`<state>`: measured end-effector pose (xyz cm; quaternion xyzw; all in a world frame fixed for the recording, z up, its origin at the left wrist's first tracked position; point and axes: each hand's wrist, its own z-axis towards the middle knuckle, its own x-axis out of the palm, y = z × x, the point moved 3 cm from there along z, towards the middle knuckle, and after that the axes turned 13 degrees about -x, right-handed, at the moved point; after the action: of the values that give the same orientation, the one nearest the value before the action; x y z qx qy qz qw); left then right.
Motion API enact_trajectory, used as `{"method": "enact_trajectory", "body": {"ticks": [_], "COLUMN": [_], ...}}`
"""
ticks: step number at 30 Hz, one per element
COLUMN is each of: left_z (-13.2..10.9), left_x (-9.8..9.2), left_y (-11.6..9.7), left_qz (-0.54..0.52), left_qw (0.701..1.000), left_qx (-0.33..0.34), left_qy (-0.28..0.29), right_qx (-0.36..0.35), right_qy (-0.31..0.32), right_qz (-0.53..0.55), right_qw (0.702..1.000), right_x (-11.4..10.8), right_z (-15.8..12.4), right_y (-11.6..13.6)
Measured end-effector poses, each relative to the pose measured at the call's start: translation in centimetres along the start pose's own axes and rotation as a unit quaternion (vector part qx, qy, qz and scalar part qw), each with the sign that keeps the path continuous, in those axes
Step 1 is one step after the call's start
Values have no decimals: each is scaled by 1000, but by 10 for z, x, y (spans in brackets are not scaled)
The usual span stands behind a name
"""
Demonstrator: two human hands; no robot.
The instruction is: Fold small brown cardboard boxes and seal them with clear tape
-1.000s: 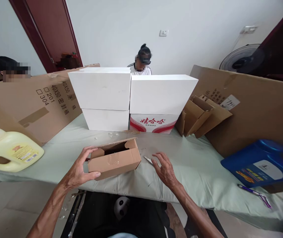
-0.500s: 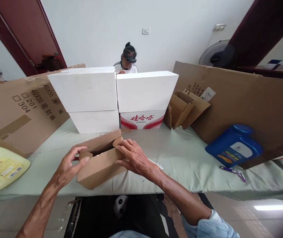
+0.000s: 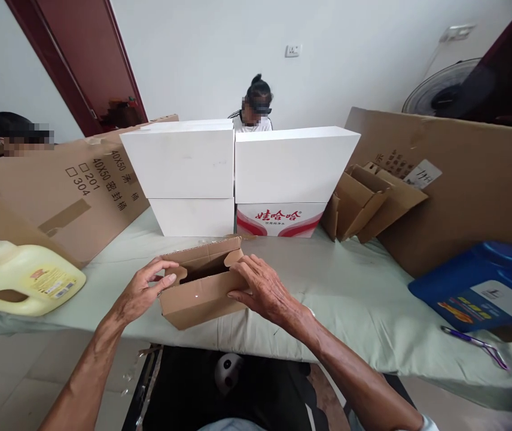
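Note:
A small brown cardboard box (image 3: pixel 202 302) rests on the cloth-covered table near its front edge, its top open and its inside dark. At its left end, my left hand (image 3: pixel 143 290) has thumb and fingers closed on the end with the small side flap. My right hand (image 3: pixel 265 290) grips the opposite end, fingers over the right flap and thumb against the front panel. Both small end flaps lean in over the opening. The box's contents, if any, cannot be made out.
White boxes (image 3: pixel 177 164) are stacked behind, beside a red-printed carton (image 3: pixel 278 220). Folded cardboard (image 3: pixel 363 200) leans at right. A yellow jug (image 3: pixel 36 281) stands left; a blue bottle (image 3: pixel 475 290) and a purple pen-like item (image 3: pixel 474 341) lie right. A person (image 3: pixel 253 114) sits opposite.
The view has turned left, so everything sits further right in the picture. My left fingers have shifted at the box's left flap, which shows more clearly. My right hand keeps its hold.

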<state>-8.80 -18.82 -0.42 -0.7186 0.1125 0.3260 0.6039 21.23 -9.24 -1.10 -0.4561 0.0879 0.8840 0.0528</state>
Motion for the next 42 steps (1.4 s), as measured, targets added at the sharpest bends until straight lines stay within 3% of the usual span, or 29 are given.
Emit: {"method": "enact_trajectory", "body": {"ticks": [5, 11, 17, 21, 26, 29, 37, 42], "left_z": [-2, -4, -15, -22, -31, -35, -21, 3], "left_x": [-3, -7, -11, -1, 21, 26, 21, 28], "left_y": [-8, -14, -41, -52, -44, -39, -49, -63], "left_qz": [11, 12, 58, 137, 151, 159, 129, 192], "left_qw": [998, 995, 984, 967, 931, 917, 959, 964], "left_qx": [56, 93, 162, 214, 330, 363, 251, 179], "left_qy": [-40, -38, -41, -34, -41, -40, 22, 31], "right_qx": [-5, 3, -10, -14, 5, 14, 8, 0], "right_qy": [-15, -22, -15, -20, -93, -69, -41, -31], "right_qz": [-9, 7, 5, -13, -41, -50, -59, -60], "right_qw": [1000, 1000, 1000, 1000, 995, 996, 997, 998], "right_x": [-4, -9, -9, -5, 1, 4, 6, 10], "right_z": [3, -1, 4, 6, -2, -6, -3, -1], "right_y": [4, 12, 11, 13, 16, 16, 17, 15]}}
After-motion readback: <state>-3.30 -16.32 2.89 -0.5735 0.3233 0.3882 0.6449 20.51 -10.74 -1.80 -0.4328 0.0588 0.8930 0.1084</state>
